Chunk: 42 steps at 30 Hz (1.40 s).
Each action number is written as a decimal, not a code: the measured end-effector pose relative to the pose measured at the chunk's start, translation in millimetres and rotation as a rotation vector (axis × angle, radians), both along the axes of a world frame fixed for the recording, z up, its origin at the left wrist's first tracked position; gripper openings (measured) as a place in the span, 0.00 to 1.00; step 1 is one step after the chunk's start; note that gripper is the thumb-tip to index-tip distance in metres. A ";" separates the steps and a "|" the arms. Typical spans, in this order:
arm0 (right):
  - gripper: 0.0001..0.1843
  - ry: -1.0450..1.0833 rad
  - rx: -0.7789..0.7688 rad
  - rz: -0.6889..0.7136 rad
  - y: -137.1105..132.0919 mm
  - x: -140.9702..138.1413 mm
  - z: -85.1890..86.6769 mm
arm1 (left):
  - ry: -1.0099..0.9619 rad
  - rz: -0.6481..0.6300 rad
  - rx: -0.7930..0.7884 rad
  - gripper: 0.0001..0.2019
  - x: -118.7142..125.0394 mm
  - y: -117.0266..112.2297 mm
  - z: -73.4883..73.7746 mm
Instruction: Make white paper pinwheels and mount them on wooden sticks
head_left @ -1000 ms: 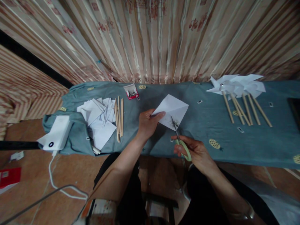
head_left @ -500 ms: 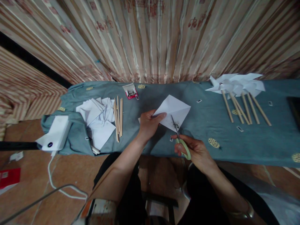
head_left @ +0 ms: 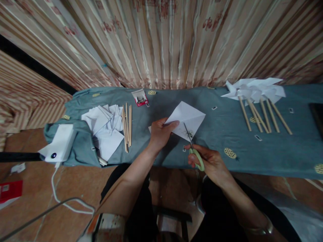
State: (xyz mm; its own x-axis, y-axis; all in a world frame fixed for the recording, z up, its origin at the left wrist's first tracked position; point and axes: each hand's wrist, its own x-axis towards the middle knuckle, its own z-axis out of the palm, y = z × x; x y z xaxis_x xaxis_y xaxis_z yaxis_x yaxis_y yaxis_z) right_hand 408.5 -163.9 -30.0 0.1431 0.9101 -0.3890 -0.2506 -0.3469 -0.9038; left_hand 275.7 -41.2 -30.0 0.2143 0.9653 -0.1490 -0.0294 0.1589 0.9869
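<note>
Over the middle of the cloth-covered table, my left hand pinches the left corner of a white square paper sheet, thumb on top. The sheet is creased and bears a small dark printed pattern near its lower corner. My right hand grips scissors by their light green handles. Their blades lie along the lower corner of the sheet, tips pointing toward its centre, and look closed or almost closed. Part of the left hand's fingers is hidden under the paper.
Left of my hands lie several wooden sticks and a pile of white paper sheets. A small open box of metal pins stands behind. Several paper pinwheels on sticks lie at the right. A white device sits at the left end.
Almost nothing differs. Both hands, the sheet and the scissors keep nearly the same place, with at most a very slight shift.
</note>
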 end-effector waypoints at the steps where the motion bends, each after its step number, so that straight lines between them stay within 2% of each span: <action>1: 0.23 -0.006 0.004 0.003 -0.2 0.1 -0.6 | -0.003 0.000 -0.004 0.09 0.2 -0.2 0.6; 12: 0.22 -0.030 0.016 0.032 -3.6 2.8 -6.3 | -0.034 0.016 -0.005 0.09 2.0 2.2 0.0; 23: 0.22 -0.043 0.019 0.006 -2.3 0.6 -2.8 | -0.036 0.018 0.001 0.09 1.7 1.4 0.2; 32: 0.24 -0.057 0.011 0.102 -3.1 2.9 -2.4 | -0.046 0.029 0.003 0.09 2.1 3.7 -1.2; 35: 0.25 -0.043 -0.049 0.216 -3.2 11.7 3.6 | -0.069 0.065 0.008 0.09 -1.1 7.9 1.6; 38: 0.25 -0.039 -0.140 0.359 -6.8 32.1 10.9 | -0.095 0.097 0.008 0.09 -6.5 13.7 4.9; 40: 0.25 -0.035 -0.167 0.408 -10.2 49.2 14.1 | -0.116 0.106 0.004 0.10 -9.7 16.5 6.2; 42: 0.27 -0.055 -0.128 0.353 -12.0 64.3 14.7 | -0.118 0.083 -0.002 0.10 -11.2 16.9 6.2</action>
